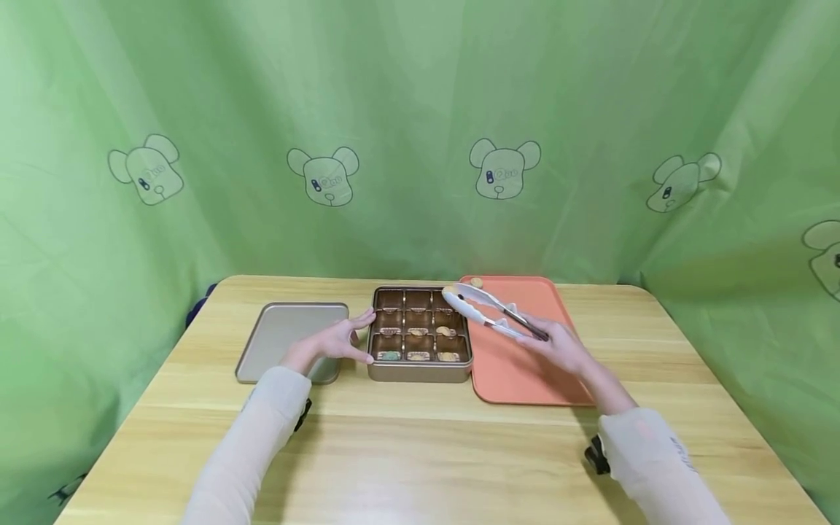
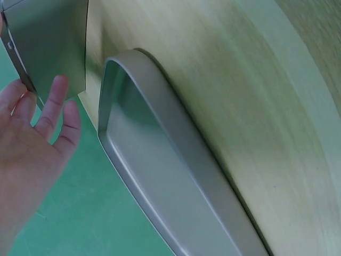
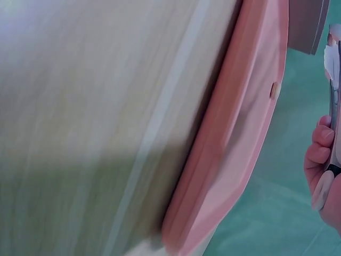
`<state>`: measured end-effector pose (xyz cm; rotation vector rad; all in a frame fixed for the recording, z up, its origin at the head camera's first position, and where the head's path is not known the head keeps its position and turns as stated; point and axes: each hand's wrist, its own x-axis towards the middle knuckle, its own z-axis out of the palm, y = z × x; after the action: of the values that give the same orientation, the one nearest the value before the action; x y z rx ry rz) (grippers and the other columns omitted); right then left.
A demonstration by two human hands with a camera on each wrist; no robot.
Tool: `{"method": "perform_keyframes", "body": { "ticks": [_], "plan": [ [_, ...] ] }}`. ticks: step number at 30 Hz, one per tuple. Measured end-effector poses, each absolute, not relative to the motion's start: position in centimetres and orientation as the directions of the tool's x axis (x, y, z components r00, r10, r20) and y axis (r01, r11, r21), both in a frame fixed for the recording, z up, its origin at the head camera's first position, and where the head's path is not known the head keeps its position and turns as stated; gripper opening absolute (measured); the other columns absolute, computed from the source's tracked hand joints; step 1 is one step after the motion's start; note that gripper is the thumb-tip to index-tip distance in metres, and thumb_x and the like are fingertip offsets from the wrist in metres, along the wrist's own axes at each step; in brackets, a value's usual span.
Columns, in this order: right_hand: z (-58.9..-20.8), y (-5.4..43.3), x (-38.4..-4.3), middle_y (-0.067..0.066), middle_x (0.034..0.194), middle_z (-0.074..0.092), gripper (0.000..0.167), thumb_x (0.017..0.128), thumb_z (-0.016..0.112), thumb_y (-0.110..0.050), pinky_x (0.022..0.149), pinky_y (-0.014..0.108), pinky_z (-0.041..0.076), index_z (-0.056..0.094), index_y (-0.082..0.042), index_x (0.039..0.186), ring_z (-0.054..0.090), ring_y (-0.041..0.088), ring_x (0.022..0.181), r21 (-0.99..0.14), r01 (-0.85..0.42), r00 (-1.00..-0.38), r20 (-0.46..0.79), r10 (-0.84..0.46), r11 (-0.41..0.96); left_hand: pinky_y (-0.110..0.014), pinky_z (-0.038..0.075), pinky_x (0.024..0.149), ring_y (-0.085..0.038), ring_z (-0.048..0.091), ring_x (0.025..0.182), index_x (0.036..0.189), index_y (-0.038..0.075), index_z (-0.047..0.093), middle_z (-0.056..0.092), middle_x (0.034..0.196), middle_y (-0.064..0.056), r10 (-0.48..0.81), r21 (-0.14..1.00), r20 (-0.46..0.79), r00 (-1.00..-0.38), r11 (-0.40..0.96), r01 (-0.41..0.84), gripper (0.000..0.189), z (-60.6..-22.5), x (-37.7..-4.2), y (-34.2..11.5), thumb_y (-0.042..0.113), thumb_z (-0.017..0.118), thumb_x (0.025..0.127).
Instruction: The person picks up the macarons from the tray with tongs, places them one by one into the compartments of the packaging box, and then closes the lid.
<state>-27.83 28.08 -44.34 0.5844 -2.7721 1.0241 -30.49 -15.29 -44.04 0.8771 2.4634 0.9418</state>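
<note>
A metal tin [image 1: 420, 372] with a brown divided insert stands at mid-table. Several cookies lie in its front and middle rows, among them a green one [image 1: 390, 356] at front left. My left hand [image 1: 335, 340] rests on the tin's left side, fingers and thumb spread along it; in the left wrist view its fingers are loosely extended at the tin's wall [image 2: 53, 48]. With my right hand [image 1: 561, 348] I grip white-tipped tongs [image 1: 482, 297]. Between the tong tips sits a small tan cookie [image 1: 449, 290], over the tin's back right compartment.
To the right of the tin lies a coral tray [image 1: 525, 375], with one round cookie [image 1: 476, 282] at its far left corner. The tin's lid [image 1: 298, 332] lies on the left, its raised rim upward. A green curtain [image 1: 420, 233] hangs behind the wooden table [image 1: 420, 452].
</note>
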Motion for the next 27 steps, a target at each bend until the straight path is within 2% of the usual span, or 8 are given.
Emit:
{"method": "perform_keyframes", "body": {
  "ticks": [2, 5, 12, 17, 19, 22, 25, 27],
  "plan": [
    [-44.4, 27.8, -28.0, 0.020, 0.088, 0.061, 0.065, 0.082, 0.068, -0.027, 0.059, 0.030, 0.047, 0.042, -0.001, 0.135, 0.054, 0.022, 0.073, -0.612, -0.395, -0.919, 0.252, -0.304, 0.685, -0.057, 0.009, 0.108, -0.044, 0.006, 0.135, 0.143, -0.003, 0.014, 0.000, 0.150, -0.020, 0.660, 0.695, -0.105, -0.744, 0.584, 0.420, 0.094, -44.1, -30.5, -15.3, 0.023, 0.073, 0.075],
    [-44.2, 27.5, -28.1, 0.007, 0.068, 0.046, 0.072, 0.079, 0.071, -0.026, 0.045, 0.023, 0.035, 0.037, -0.003, 0.138, 0.037, 0.014, 0.056, -0.653, -0.372, -0.928, 0.255, -0.270, 0.660, -0.057, 0.010, 0.108, -0.044, 0.007, 0.135, 0.143, -0.004, 0.013, 0.000, 0.150, -0.021, 0.660, 0.694, -0.100, -0.744, 0.582, 0.423, 0.094, -44.1, -30.5, -15.3, 0.022, 0.073, 0.075],
    [-43.8, 27.8, -28.1, 0.007, 0.071, 0.045, 0.074, 0.080, 0.069, -0.033, 0.048, 0.025, 0.035, 0.035, -0.005, 0.140, 0.037, 0.014, 0.058, -0.648, -0.299, -0.953, 0.236, -0.189, 0.701, -0.056, 0.009, 0.109, -0.042, 0.007, 0.135, 0.143, -0.003, 0.014, -0.001, 0.151, -0.019, 0.657, 0.696, -0.110, -0.746, 0.586, 0.414, 0.093, -44.1, -30.7, -15.3, 0.021, 0.073, 0.076],
    [-43.9, 28.4, -27.8, 0.008, 0.073, 0.044, 0.076, 0.082, 0.065, -0.041, 0.060, 0.032, 0.038, 0.033, -0.004, 0.141, 0.044, 0.023, 0.069, -0.626, -0.215, -0.975, 0.182, -0.128, 0.750, -0.056, 0.010, 0.109, -0.042, 0.015, 0.134, 0.143, -0.002, 0.014, -0.001, 0.151, -0.018, 0.655, 0.698, -0.116, -0.747, 0.588, 0.408, 0.093, -44.1, -30.6, -15.3, 0.022, 0.073, 0.076],
    [-44.0, 28.6, -27.7, 0.013, 0.077, 0.046, 0.076, 0.082, 0.063, -0.043, 0.066, 0.038, 0.040, 0.034, -0.002, 0.140, 0.045, 0.029, 0.077, -0.611, -0.187, -0.980, 0.170, -0.104, 0.769, -0.056, 0.010, 0.109, -0.042, 0.015, 0.134, 0.143, -0.002, 0.014, -0.002, 0.151, -0.018, 0.656, 0.700, -0.116, -0.746, 0.587, 0.407, 0.092, -44.1, -30.6, -15.3, 0.022, 0.072, 0.076],
    [-44.1, 29.0, -27.7, 0.028, 0.098, 0.054, 0.076, 0.084, 0.061, -0.044, 0.076, 0.051, 0.043, 0.033, 0.001, 0.139, 0.050, 0.041, 0.091, -0.594, -0.166, -0.984, 0.157, -0.090, 0.787, -0.057, 0.009, 0.108, -0.043, 0.009, 0.135, 0.143, -0.002, 0.014, -0.002, 0.151, -0.018, 0.657, 0.703, -0.114, -0.745, 0.583, 0.407, 0.093, -44.2, -30.6, -15.3, 0.022, 0.072, 0.076],
    [-44.2, 29.2, -27.7, 0.036, 0.125, 0.044, 0.080, 0.085, 0.059, -0.046, 0.090, 0.060, 0.037, 0.030, 0.005, 0.139, 0.042, 0.049, 0.112, -0.577, -0.143, -0.989, 0.122, -0.088, 0.804, -0.057, 0.008, 0.108, -0.044, 0.005, 0.135, 0.143, -0.002, 0.014, -0.002, 0.151, -0.019, 0.658, 0.704, -0.114, -0.745, 0.582, 0.407, 0.093, -44.2, -30.6, -15.4, 0.022, 0.072, 0.076],
    [-44.2, 29.3, -27.7, 0.038, 0.129, 0.039, 0.082, 0.085, 0.057, -0.048, 0.091, 0.061, 0.035, 0.027, 0.007, 0.139, 0.038, 0.052, 0.116, -0.556, -0.120, -0.993, 0.084, -0.088, 0.822, -0.058, 0.008, 0.108, -0.044, 0.006, 0.135, 0.143, -0.002, 0.013, -0.002, 0.151, -0.019, 0.659, 0.703, -0.113, -0.744, 0.582, 0.409, 0.093, -44.3, -30.6, -15.4, 0.022, 0.073, 0.076]
  ]
}}
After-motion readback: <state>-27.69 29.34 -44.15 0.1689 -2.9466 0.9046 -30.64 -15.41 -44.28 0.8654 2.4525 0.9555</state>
